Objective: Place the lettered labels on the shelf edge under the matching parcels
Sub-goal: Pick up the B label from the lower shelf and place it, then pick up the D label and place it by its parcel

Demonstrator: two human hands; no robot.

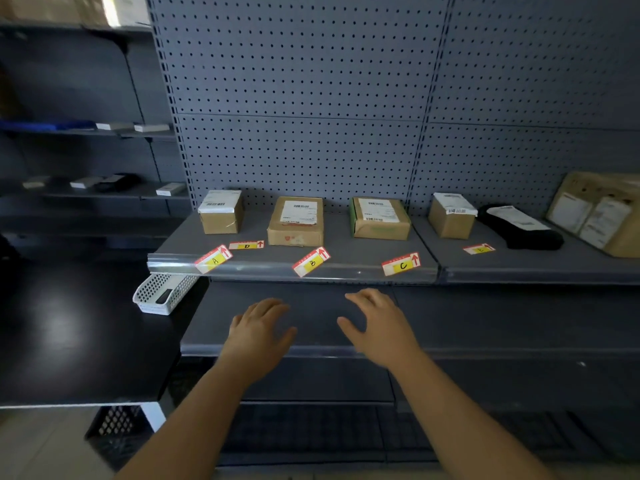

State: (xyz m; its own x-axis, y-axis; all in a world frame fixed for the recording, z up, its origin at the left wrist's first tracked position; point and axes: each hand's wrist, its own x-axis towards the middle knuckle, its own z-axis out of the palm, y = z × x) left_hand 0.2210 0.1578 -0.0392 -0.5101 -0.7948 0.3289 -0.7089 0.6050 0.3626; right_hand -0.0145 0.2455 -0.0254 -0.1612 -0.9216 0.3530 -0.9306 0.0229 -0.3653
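Note:
Several brown parcels stand in a row on the grey shelf (346, 251): a small box (220, 212), a flat box (296, 221), a green-edged box (379, 218) and a small box (451, 215). Labels A (213, 259), B (311, 261) and C (401, 264) lie tilted by the clear shelf edge strip (263, 268). Label D (246, 244) lies flat behind A, and label E (479, 249) lies on the right shelf section. My left hand (258, 332) and my right hand (379, 322) hover over the lower shelf with fingers relaxed, holding nothing.
A black soft parcel (521, 230) and a large brown parcel (599, 213) sit at the right. A white perforated basket (162, 292) rests on the black table (79, 341) at the left. Pegboard backs the shelf. More shelves with small boxes stand far left.

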